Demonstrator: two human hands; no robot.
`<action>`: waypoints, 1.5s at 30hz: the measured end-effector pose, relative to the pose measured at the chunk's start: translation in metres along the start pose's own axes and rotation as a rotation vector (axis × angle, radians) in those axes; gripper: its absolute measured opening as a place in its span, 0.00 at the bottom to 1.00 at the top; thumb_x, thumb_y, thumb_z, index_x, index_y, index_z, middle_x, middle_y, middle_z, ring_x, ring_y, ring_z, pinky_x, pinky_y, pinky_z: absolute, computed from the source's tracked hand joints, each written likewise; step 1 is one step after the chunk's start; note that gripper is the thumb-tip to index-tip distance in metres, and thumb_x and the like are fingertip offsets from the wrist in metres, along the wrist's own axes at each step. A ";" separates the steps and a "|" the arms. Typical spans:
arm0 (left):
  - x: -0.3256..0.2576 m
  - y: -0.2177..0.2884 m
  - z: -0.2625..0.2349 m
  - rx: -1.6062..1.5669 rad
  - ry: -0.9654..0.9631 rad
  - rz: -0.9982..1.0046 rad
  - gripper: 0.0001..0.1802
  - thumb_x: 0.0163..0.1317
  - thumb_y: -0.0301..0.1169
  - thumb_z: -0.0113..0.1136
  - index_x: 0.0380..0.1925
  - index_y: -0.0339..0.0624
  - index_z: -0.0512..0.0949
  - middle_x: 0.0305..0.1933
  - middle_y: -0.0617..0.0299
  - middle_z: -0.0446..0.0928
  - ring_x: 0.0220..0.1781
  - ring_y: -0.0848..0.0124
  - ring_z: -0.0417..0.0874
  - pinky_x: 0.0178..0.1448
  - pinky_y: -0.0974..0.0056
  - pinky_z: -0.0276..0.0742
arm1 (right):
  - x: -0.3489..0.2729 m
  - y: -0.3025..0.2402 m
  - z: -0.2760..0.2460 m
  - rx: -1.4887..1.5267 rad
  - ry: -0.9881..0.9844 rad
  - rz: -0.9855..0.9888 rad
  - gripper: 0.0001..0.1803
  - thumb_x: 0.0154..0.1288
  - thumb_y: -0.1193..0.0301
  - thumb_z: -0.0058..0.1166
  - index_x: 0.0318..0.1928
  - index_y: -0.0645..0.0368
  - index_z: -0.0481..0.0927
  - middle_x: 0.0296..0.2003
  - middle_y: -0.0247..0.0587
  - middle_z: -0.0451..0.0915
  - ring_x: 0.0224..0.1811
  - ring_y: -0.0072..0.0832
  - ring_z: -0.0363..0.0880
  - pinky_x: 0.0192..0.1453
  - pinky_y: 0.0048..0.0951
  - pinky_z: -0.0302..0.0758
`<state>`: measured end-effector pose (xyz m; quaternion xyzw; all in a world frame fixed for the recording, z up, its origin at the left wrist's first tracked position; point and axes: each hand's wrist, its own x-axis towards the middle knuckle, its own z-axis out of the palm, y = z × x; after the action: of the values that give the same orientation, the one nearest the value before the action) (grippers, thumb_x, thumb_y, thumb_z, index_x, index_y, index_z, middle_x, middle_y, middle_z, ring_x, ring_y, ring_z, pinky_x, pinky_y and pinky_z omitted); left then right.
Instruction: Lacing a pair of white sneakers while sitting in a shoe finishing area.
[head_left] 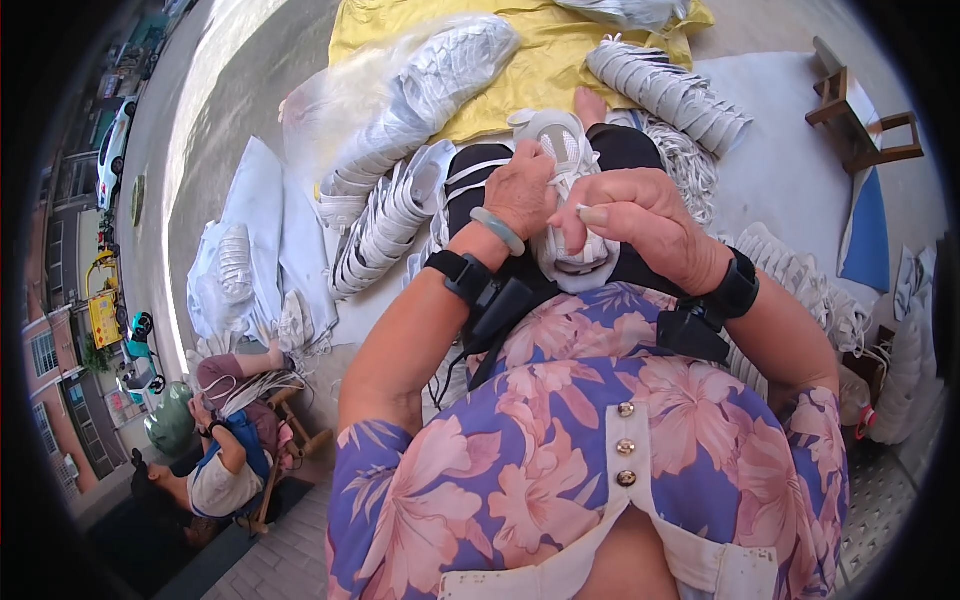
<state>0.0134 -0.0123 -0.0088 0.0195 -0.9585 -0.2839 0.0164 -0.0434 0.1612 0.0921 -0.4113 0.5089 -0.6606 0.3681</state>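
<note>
A white shoe upper (565, 145) rests on my lap between my dark-trousered legs, its eyelet side up with white lace across it. My left hand (522, 190) is closed at the left edge of the upper, fingers curled against it beside the lacing. Over the near part of the upper, my right hand (650, 220) pinches a thin white shoelace (583, 208) between thumb and forefinger. Most of the lace is hidden by my fingers. Just beyond my right leg lies a heap of white shoelaces (685, 165).
Nested stacks of white uppers lie at left (385, 220) and far right (670, 90). A plastic-wrapped stack (440, 80) sits on a yellow sheet (545, 45). More uppers (790, 270) are at my right, near a wooden stool (865, 125). Another person (225, 470) sits at left.
</note>
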 end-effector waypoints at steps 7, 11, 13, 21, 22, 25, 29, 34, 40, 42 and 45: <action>0.002 -0.005 -0.008 -0.023 -0.040 -0.046 0.13 0.44 0.35 0.63 0.19 0.37 0.73 0.36 0.56 0.72 0.36 0.59 0.76 0.38 0.61 0.72 | -0.137 0.032 -0.071 -0.332 0.111 0.700 0.17 0.58 0.66 0.44 0.16 0.62 0.71 0.13 0.32 0.69 0.14 0.18 0.65 0.19 0.19 0.62; 0.005 -0.018 -0.017 -0.177 -0.056 -0.041 0.14 0.45 0.36 0.65 0.21 0.36 0.76 0.30 0.59 0.74 0.27 0.67 0.76 0.33 0.67 0.72 | -0.257 0.043 -0.120 -0.491 0.271 1.091 0.16 0.55 0.67 0.42 0.15 0.63 0.71 0.11 0.36 0.70 0.11 0.21 0.67 0.15 0.21 0.64; 0.009 -0.023 -0.020 -0.338 -0.115 -0.131 0.13 0.44 0.37 0.66 0.21 0.38 0.76 0.25 0.61 0.73 0.27 0.69 0.76 0.31 0.68 0.72 | -0.307 0.037 -0.142 -0.597 0.350 1.328 0.15 0.52 0.68 0.42 0.16 0.65 0.72 0.11 0.40 0.71 0.10 0.24 0.69 0.13 0.24 0.66; 0.006 -0.024 -0.034 -1.078 -0.281 -0.437 0.16 0.51 0.38 0.63 0.36 0.39 0.77 0.26 0.70 0.75 0.21 0.84 0.72 0.23 0.80 0.65 | -0.230 0.050 -0.119 -0.661 0.235 0.918 0.12 0.44 0.70 0.59 0.28 0.62 0.73 0.15 0.29 0.61 0.18 0.17 0.60 0.22 0.20 0.59; 0.005 -0.023 -0.036 -1.107 -0.278 -0.447 0.16 0.51 0.36 0.63 0.37 0.38 0.77 0.26 0.70 0.75 0.21 0.84 0.73 0.23 0.80 0.66 | -0.202 0.051 -0.107 -0.545 0.297 0.734 0.14 0.43 0.72 0.61 0.32 0.61 0.72 0.16 0.27 0.59 0.20 0.16 0.57 0.24 0.19 0.57; 0.005 -0.022 -0.037 -1.123 -0.278 -0.436 0.17 0.51 0.34 0.62 0.39 0.37 0.76 0.26 0.70 0.76 0.22 0.84 0.73 0.24 0.79 0.67 | -0.123 0.055 -0.075 -0.410 0.251 0.648 0.13 0.48 0.74 0.56 0.36 0.60 0.72 0.17 0.28 0.60 0.19 0.18 0.59 0.24 0.22 0.59; 0.005 -0.024 -0.038 -1.090 -0.289 -0.393 0.18 0.50 0.32 0.62 0.41 0.37 0.75 0.27 0.70 0.76 0.23 0.84 0.73 0.25 0.79 0.67 | -0.059 0.078 -0.045 -0.617 0.178 0.423 0.10 0.52 0.71 0.51 0.34 0.63 0.72 0.18 0.43 0.69 0.20 0.31 0.68 0.27 0.29 0.65; 0.005 -0.025 -0.036 -1.105 -0.283 -0.390 0.19 0.49 0.32 0.62 0.42 0.37 0.75 0.27 0.69 0.76 0.23 0.84 0.73 0.25 0.79 0.67 | -0.046 0.099 -0.038 -0.755 0.115 0.505 0.12 0.56 0.67 0.47 0.27 0.65 0.71 0.23 0.57 0.73 0.29 0.51 0.73 0.32 0.41 0.67; 0.006 -0.027 -0.023 -1.088 -0.270 -0.390 0.14 0.46 0.28 0.62 0.36 0.39 0.75 0.26 0.70 0.73 0.20 0.84 0.71 0.22 0.79 0.66 | -0.075 0.065 -0.042 -0.770 0.005 0.525 0.11 0.56 0.68 0.50 0.24 0.63 0.70 0.18 0.51 0.71 0.23 0.47 0.70 0.28 0.38 0.66; 0.005 -0.028 -0.013 -1.067 -0.258 -0.400 0.12 0.45 0.26 0.63 0.33 0.40 0.75 0.25 0.70 0.72 0.20 0.84 0.71 0.22 0.80 0.65 | -0.092 0.051 -0.050 -0.687 -0.111 0.504 0.10 0.56 0.69 0.51 0.24 0.62 0.71 0.17 0.49 0.70 0.21 0.46 0.69 0.27 0.36 0.65; 0.005 -0.029 0.005 -0.829 -0.115 -0.280 0.10 0.42 0.23 0.62 0.27 0.41 0.74 0.25 0.69 0.71 0.20 0.84 0.71 0.22 0.78 0.66 | -0.124 0.035 -0.065 -0.597 -0.281 0.606 0.10 0.55 0.70 0.53 0.23 0.62 0.69 0.16 0.47 0.68 0.20 0.43 0.66 0.25 0.33 0.64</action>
<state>0.0086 -0.0347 -0.0286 0.1253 -0.7509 -0.6447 -0.0693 -0.0521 0.2895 0.0275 -0.4177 0.7198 -0.2849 0.4756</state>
